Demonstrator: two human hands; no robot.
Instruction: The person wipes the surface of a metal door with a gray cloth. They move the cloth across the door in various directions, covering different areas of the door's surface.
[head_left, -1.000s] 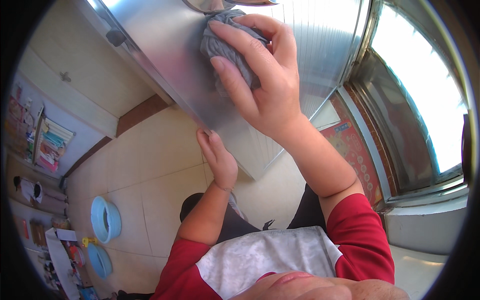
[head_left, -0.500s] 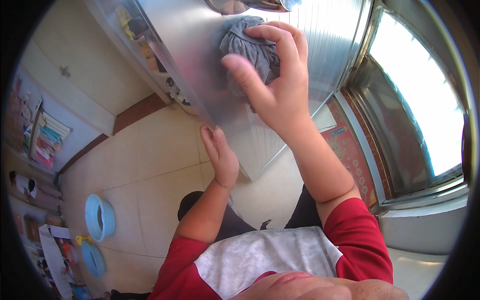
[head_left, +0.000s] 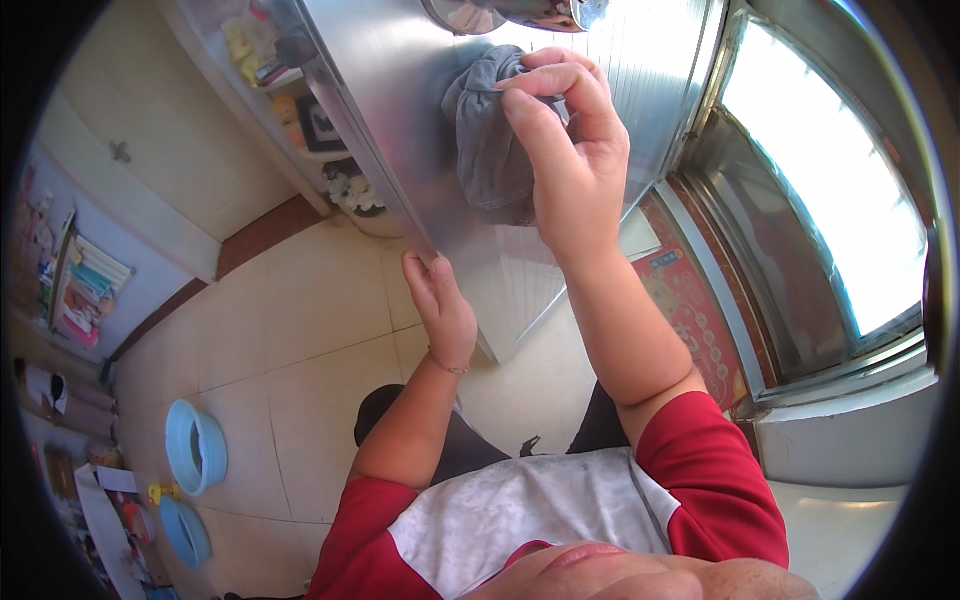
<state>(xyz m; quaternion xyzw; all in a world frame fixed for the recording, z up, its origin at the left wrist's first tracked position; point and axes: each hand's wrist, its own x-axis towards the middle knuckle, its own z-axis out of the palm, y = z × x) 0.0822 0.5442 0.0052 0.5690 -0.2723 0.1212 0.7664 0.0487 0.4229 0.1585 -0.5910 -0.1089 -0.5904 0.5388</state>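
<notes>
A shiny metal door [head_left: 400,110] stands upright in front of me, with vertical grooves on its right part. Against its face lies a crumpled grey cloth [head_left: 490,150]. My right hand [head_left: 590,180] pinches the cloth's upper fold between thumb and fingertips, while the rest bunches below beside the palm. Lower down, my left hand [head_left: 447,318] grips the door's left edge, thumb on the near side; some of its fingertips are hidden. Above the cloth is a rounded shiny metal fitting [head_left: 540,12], partly cut off by the frame.
A bright window [head_left: 830,180] is on the right, above a red patterned mat [head_left: 690,310]. Shelves with small ornaments [head_left: 290,110] stand behind the door at left. Two blue basins [head_left: 196,447] rest on the tiled floor [head_left: 250,400]. A pale closed door [head_left: 160,120] is farther left.
My right hand's thumb and fingers have closed from a wide spread to a pinch on the cloth. The cloth's folds have shifted. My left hand stays on the door edge.
</notes>
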